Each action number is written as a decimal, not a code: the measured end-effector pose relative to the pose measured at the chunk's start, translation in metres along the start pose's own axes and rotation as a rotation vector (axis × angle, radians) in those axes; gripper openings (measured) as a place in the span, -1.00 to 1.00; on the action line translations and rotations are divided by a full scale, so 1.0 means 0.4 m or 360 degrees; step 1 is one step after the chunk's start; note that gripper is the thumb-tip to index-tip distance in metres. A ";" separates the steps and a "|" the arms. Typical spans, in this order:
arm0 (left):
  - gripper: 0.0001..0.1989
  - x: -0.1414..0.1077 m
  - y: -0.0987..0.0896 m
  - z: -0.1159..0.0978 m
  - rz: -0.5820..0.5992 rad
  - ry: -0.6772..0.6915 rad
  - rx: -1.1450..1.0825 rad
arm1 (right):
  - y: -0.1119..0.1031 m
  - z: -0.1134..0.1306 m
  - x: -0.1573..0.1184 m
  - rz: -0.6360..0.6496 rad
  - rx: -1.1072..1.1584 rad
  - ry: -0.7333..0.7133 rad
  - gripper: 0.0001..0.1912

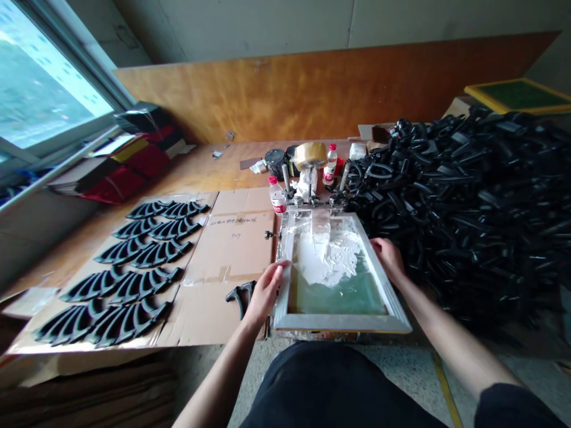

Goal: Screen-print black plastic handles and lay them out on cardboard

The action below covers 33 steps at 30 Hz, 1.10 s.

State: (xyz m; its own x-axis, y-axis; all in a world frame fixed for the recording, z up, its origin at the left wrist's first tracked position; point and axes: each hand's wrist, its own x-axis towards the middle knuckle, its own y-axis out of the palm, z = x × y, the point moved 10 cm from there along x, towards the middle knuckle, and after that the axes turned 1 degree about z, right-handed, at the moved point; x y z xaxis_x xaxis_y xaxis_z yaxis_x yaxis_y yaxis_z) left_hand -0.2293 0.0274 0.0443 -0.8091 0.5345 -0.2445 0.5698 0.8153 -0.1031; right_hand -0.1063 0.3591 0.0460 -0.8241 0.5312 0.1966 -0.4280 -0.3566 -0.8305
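Note:
A metal-framed printing screen (343, 322) lies in front of me, with thick white ink (328, 261) spread over the far part of its green mesh. My left hand (266, 288) is closed along the screen's left rail, thumb near the top of the rail. Against the right rail, my right hand (389, 258) has its fingers curled at the edge; part of them is hidden. Two black curved plastic handles (241, 296) lie on cardboard just left of my left hand. A clamp fixture (312, 202) stands at the screen's far end.
Fanned rows of black handles (134, 282) lie on cardboard (232, 249) at left. A large heap of black parts (464, 214) rises close on the right. Behind the screen are bottles (277, 196), a tape roll (310, 156) and a dark tub (275, 160).

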 end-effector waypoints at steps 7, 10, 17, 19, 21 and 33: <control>-0.34 0.037 0.027 0.194 -0.0012 -0.0145 0.0365 | 0.059 0.303 0.121 0.0064 -0.0193 -0.0590 -0.43; -0.39 0.049 0.022 0.219 -0.0032 -0.0156 0.0472 | 0.173 0.363 0.087 0.0471 -0.0394 -0.0618 -0.78; -0.39 0.052 0.022 0.256 -0.0027 -0.0169 0.0460 | 0.193 0.416 -0.158 0.0833 -0.0435 -0.1340 -0.86; -0.38 0.053 0.024 0.259 -0.0015 -0.0178 0.0435 | 0.183 0.420 -0.170 0.0941 -0.0363 -0.1409 -0.90; -0.38 0.054 0.021 0.257 -0.0027 -0.0177 0.0434 | 0.175 0.416 -0.141 0.0901 -0.0311 -0.1314 -0.93; -0.36 0.040 0.022 0.207 0.0025 -0.0148 0.0316 | 0.140 0.413 -0.017 0.0535 -0.0061 -0.0959 -0.70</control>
State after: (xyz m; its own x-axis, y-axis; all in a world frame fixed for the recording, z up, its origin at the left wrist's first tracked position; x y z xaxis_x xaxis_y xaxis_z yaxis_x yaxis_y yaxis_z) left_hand -0.2253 0.0249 -0.0402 -0.7884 0.5164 -0.3343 0.6068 0.7422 -0.2845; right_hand -0.1861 0.2086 0.0841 -0.9770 -0.1271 0.1711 -0.1087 -0.3936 -0.9128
